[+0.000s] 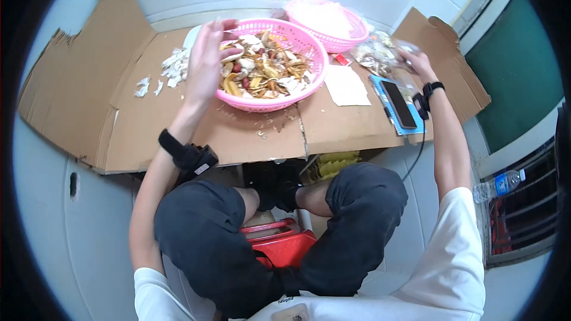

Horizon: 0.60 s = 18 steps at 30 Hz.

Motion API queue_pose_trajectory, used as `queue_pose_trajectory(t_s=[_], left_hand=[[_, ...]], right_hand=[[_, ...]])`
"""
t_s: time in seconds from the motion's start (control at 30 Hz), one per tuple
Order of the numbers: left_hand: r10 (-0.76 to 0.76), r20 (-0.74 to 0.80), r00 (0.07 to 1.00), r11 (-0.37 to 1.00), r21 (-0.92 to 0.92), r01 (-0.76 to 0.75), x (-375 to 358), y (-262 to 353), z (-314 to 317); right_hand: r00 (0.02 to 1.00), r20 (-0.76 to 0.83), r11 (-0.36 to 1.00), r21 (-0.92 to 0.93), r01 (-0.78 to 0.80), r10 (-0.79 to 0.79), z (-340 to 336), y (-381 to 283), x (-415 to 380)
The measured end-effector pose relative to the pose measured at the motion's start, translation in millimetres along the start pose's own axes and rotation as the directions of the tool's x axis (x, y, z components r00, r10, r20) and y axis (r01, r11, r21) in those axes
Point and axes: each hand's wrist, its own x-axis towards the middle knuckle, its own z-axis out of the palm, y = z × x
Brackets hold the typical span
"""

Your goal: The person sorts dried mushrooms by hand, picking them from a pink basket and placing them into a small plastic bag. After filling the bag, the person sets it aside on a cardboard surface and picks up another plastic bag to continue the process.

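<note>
A pink plastic basket [262, 106] stands on the cardboard, holding a mix of dried food [270, 65]: pale slices, yellowish strips and several red dates. My left hand [206, 59] is at the basket's left rim, its fingers apart and reaching over the food. Whether a slice touches its fingertips I cannot make out. Off to the right, my right hand [418, 62] has its fingers curled at a clear plastic bag [380, 53] with pale dried pieces in it. The fingertips there are small and slightly blurred.
Behind is a second pink basket [360, 28] with clear plastic in it. White scraps [175, 66] lie left of the front basket. A white sheet [347, 86] and a phone [398, 104] on a blue packet lie at right. Raised cardboard flaps [128, 21] border the surface.
</note>
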Motion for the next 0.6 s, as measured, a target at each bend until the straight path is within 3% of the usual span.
queue_pose_trajectory(t_s=[0.07,0.13,0.2,0.27,0.33,0.37,0.43,0.5,0.6], left_hand=[[0.021,-0.003,1.000,1.000,-0.006,-0.021,-0.3,-1.6,1.2],[0.017,0.012,1.000,0.999,-0.039,-0.017,-2.7,1.1,1.8],[0.022,0.014,1.000,0.999,-0.034,-0.021,-4.5,1.6,1.9],[0.015,0.019,1.000,0.999,-0.047,-0.014,-2.3,0.8,1.7],[0.015,0.012,1.000,0.998,-0.058,-0.014,-4.4,2.9,2.1],[0.009,0.010,1.000,0.999,-0.033,-0.009,-4.0,2.6,1.8],[0.009,0.015,1.000,1.000,-0.012,-0.009,-2.4,2.4,2.4],[-0.003,0.009,1.000,1.000,-0.003,0.003,-3.2,2.3,2.7],[-0.003,0.009,1.000,1.000,-0.020,0.003,-3.0,2.3,3.0]], right_hand=[[0.929,-0.335,0.974,-0.105,-0.203,0.157,6.4,60.6,23.9],[0.967,-0.254,0.964,-0.251,-0.082,0.016,18.3,68.2,-0.5],[0.962,-0.234,0.906,-0.363,-0.219,0.139,31.7,84.9,6.2],[0.971,-0.225,0.926,-0.344,-0.154,0.078,29.3,87.7,12.1],[0.774,-0.597,0.770,-0.589,-0.245,-0.211,29.4,76.5,14.3],[0.859,-0.502,0.840,-0.506,-0.196,-0.102,14.5,64.6,22.5],[0.931,-0.337,0.879,-0.475,-0.039,-0.140,1.4,13.2,26.6],[0.943,-0.158,0.880,-0.430,0.200,-0.292,5.2,-35.8,25.6],[0.922,0.098,0.889,-0.247,0.387,-0.374,33.3,-106.0,19.8]])
